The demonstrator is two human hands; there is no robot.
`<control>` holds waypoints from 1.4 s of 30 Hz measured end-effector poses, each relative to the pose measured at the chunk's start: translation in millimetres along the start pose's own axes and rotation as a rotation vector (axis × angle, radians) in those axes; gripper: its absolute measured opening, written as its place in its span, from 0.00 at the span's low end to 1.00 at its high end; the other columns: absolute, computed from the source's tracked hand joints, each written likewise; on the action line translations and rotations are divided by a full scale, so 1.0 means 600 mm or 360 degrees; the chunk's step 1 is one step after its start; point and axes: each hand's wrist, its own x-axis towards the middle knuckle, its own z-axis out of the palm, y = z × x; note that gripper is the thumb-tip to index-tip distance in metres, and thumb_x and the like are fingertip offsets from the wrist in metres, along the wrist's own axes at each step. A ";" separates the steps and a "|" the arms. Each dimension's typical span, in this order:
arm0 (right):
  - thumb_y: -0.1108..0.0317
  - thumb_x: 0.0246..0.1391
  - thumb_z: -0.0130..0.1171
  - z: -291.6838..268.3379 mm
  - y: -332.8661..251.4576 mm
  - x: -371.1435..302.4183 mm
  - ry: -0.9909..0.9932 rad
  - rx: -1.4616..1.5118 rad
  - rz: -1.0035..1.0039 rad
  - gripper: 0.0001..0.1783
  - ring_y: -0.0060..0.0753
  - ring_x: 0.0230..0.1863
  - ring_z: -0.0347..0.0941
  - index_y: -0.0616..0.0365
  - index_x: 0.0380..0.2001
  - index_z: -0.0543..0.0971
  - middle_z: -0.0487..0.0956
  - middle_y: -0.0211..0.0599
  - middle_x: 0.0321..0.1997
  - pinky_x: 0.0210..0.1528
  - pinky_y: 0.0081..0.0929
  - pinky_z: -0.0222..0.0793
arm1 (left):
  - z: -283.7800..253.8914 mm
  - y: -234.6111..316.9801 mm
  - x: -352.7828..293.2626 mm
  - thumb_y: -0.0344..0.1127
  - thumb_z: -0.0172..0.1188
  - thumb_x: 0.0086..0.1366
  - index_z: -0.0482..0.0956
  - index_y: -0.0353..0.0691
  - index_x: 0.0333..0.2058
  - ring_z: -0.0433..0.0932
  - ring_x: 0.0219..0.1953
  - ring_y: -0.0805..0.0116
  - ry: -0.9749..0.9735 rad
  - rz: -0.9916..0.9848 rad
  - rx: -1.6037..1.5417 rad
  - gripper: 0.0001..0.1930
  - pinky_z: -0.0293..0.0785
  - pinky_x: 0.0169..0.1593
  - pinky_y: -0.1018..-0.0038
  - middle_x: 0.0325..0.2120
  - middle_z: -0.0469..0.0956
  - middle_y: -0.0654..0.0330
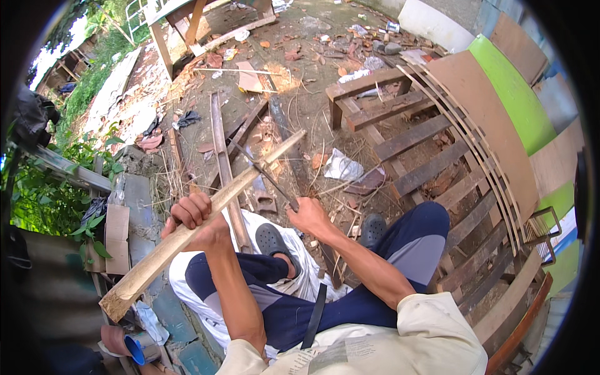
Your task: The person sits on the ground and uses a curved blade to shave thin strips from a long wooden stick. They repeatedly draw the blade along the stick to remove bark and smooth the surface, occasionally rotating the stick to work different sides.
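There's the slatted wooden pallet [431,167] at right — a long, rough wooden strip [236,188] slants before the person, left hand [192,215] wrapped round its middle — right hand [309,219] clenched on a thin, dark, knife-like tool [276,184] crossing its upper part.

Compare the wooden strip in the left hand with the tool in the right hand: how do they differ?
The wooden strip is pale tan; the tool is dark. The strip looks thicker and longer, the tool slimmer and shorter. From the left hand, the strip's far end slants up to the right; from the right hand, the tool slants up to the left. Both are long and narrow.
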 end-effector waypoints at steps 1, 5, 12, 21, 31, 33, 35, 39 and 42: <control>0.60 0.48 0.57 0.003 -0.035 -0.023 0.0109 -0.0045 -0.0149 0.17 0.62 0.34 0.79 0.63 0.35 0.80 0.80 0.61 0.28 0.41 0.50 0.75 | 0.002 0.005 0.005 0.48 0.42 0.56 0.52 0.48 0.11 0.46 0.13 0.74 0.0012 0.0018 0.0012 0.20 0.46 0.22 0.74 0.08 0.51 0.67; 0.58 0.46 0.60 -0.002 -0.110 -0.087 -0.0042 0.0080 -0.0441 0.15 0.61 0.31 0.78 0.62 0.28 0.78 0.78 0.61 0.25 0.37 0.50 0.74 | 0.010 0.013 0.011 0.49 0.42 0.57 0.52 0.48 0.11 0.46 0.13 0.74 0.0023 0.0042 0.0001 0.20 0.47 0.23 0.74 0.08 0.51 0.67; 0.59 0.49 0.58 -0.001 0.015 0.025 0.0051 -0.0060 0.0089 0.18 0.62 0.33 0.79 0.66 0.31 0.79 0.79 0.63 0.26 0.41 0.50 0.74 | 0.000 0.001 -0.006 0.48 0.44 0.56 0.52 0.48 0.11 0.47 0.14 0.73 -0.0026 -0.0047 0.0058 0.20 0.48 0.23 0.74 0.08 0.50 0.66; 0.55 0.50 0.59 -0.054 -0.053 -0.001 -0.0064 0.0185 -0.0068 0.21 0.64 0.37 0.78 0.68 0.32 0.78 0.79 0.63 0.29 0.43 0.49 0.72 | 0.090 0.035 0.079 0.64 0.41 0.63 0.50 0.52 0.15 0.44 0.15 0.76 0.0225 0.0071 0.0193 0.28 0.42 0.20 0.74 0.11 0.47 0.70; 0.48 0.58 0.56 -0.122 -0.126 -0.004 0.0105 -0.0058 -0.0216 0.27 0.65 0.40 0.77 0.65 0.43 0.71 0.79 0.60 0.32 0.42 0.52 0.69 | 0.149 -0.045 0.225 0.75 0.46 0.61 0.65 0.45 0.38 0.55 0.22 0.79 -0.0312 0.0474 0.0492 0.33 0.54 0.24 0.79 0.24 0.58 0.69; 0.48 0.61 0.53 -0.108 -0.118 -0.012 0.0219 -0.0164 -0.0228 0.26 0.68 0.36 0.77 0.63 0.44 0.69 0.79 0.58 0.27 0.39 0.57 0.69 | 0.120 -0.070 0.200 0.73 0.47 0.62 0.64 0.46 0.37 0.56 0.23 0.79 -0.0261 0.0514 0.0478 0.32 0.54 0.25 0.79 0.24 0.58 0.69; 0.47 0.61 0.52 -0.091 -0.117 -0.018 0.0144 -0.0128 -0.0217 0.25 0.67 0.35 0.77 0.63 0.42 0.69 0.78 0.58 0.26 0.38 0.56 0.69 | 0.094 -0.083 0.180 0.73 0.49 0.61 0.62 0.45 0.34 0.55 0.23 0.79 -0.0238 0.0556 0.0486 0.32 0.53 0.24 0.79 0.24 0.57 0.68; 0.44 0.60 0.54 -0.064 -0.104 -0.022 0.0094 -0.0016 -0.0194 0.27 0.65 0.30 0.76 0.63 0.37 0.69 0.77 0.58 0.23 0.34 0.51 0.70 | 0.056 -0.086 0.149 0.71 0.46 0.64 0.58 0.48 0.28 0.49 0.19 0.79 -0.0259 0.0468 0.0568 0.29 0.45 0.21 0.78 0.19 0.53 0.70; 0.43 0.58 0.56 -0.060 -0.096 -0.017 -0.0272 0.0582 0.0057 0.29 0.63 0.29 0.76 0.64 0.36 0.70 0.76 0.57 0.23 0.34 0.49 0.70 | 0.046 -0.072 0.139 0.57 0.45 0.69 0.50 0.49 0.21 0.43 0.16 0.79 -0.0148 0.0326 0.0587 0.24 0.39 0.19 0.76 0.15 0.47 0.70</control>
